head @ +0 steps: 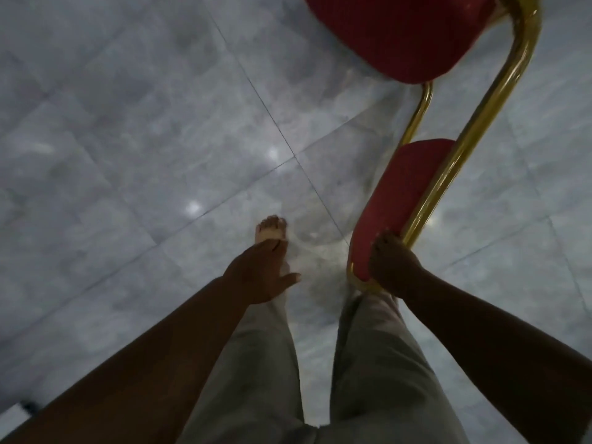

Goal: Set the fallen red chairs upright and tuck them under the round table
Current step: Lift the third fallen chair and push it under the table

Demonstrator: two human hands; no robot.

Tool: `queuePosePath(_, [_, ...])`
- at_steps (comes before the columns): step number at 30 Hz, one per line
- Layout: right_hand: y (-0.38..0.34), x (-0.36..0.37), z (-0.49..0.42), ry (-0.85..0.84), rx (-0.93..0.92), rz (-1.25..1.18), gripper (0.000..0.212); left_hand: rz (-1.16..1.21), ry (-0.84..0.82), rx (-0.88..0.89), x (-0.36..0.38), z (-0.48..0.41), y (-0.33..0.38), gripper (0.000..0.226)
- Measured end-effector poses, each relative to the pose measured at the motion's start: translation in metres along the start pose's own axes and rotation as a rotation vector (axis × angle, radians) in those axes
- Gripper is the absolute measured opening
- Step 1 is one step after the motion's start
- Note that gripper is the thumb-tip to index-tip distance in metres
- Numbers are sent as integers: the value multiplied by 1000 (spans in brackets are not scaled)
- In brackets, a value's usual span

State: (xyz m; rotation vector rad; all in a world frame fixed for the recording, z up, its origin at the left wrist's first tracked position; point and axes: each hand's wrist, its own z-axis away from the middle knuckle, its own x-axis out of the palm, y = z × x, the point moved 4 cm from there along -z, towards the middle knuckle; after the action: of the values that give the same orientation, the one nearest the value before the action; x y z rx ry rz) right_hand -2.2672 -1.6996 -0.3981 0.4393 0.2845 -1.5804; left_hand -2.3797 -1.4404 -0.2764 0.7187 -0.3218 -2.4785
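Observation:
A red chair (403, 200) with a gold metal frame stands at the right, seen from above. Its padded seat reaches to the top edge and its red backrest is nearest to me. My right hand (392, 262) grips the top of the backrest, fingers curled over the pad and frame. My left hand (264, 272) hangs free over the floor to the left of the chair, fingers loosely spread and holding nothing. The round table is not in view.
Grey polished floor tiles (144, 139) fill the view, with light spots reflected near the middle. My legs in light trousers (256, 363) and a bare foot (270, 229) are below and left of the chair.

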Motion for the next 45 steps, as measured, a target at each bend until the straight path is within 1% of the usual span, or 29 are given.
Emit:
queuePosePath(1, [-6,28,-13,-24,-34,-74,76,13,-11,-23,8,0,6,103])
queuePosePath(2, [-9,40,-20,-39,-82,-191,84,35,-26,-45,14,1,14,102])
queuePosePath(3, [-12,40,-8,-162,-222,-223,83,52,-39,-75,20,4,22,96])
queuePosePath(4, [-3,23,9,-258,-203,-212,62,70,-43,-94,26,7,31,89])
queuePosePath(5, [12,-11,30,-121,-127,-168,41,96,-35,-104,27,11,41,85])
queuePosePath(6, [24,-45,56,-28,-111,-228,32,123,-22,-115,26,15,51,84])
queuePosePath(7, [31,-66,76,46,-181,-203,30,144,-14,-129,23,19,61,83])
queuePosePath(9, [46,-95,107,214,-233,-106,29,128,-3,-141,14,30,83,84])
queuePosePath(11, [65,-116,138,296,-217,-110,25,92,5,-139,-1,43,107,87])
queuePosePath(13, [86,-137,171,336,-219,-135,21,89,20,-125,-18,57,131,93])
queuePosePath(15, [110,-156,207,410,-230,-119,23,85,37,-115,-35,72,152,98])
queuePosePath(18, [153,-187,261,522,-231,-218,24,75,77,-111,-60,95,183,105])
queuePosePath(20, [186,-212,302,620,-213,-271,29,79,112,-90,-77,110,207,108])
queuePosePath(22, [222,-235,335,713,-169,-345,32,73,188,-31,-100,117,228,106])
queuePosePath(24, [256,-253,360,791,-165,-382,32,143,274,17,-126,123,240,100])
queuePosePath(26, [293,-265,385,822,-123,-418,29,226,382,47,-160,135,250,94])
queuePosePath(28, [328,-275,402,862,-84,-475,30,275,447,86,-181,142,253,94])
queuePosePath(30, [371,-284,422,885,-30,-576,30,322,533,69,-205,149,257,92])
queuePosePath(32, [409,-289,442,918,-18,-640,31,403,607,62,-229,149,267,85])
queuePosePath(34, [445,-291,461,939,19,-699,34,442,677,88,-259,141,283,77])
queuePosePath(36, [480,-285,476,887,93,-758,34,451,680,117,-289,138,310,67])
queuePosePath(37, [498,-280,482,888,112,-771,36,425,673,129,-303,137,326,63])
queuePosePath(41, [574,-248,502,967,143,-688,50,255,658,150,-355,125,398,61])
queuePosePath(43, [615,-230,514,993,158,-657,56,228,679,152,-380,120,440,59])
queuePosePath(45, [652,-212,524,987,121,-626,62,239,689,138,-399,112,481,57])
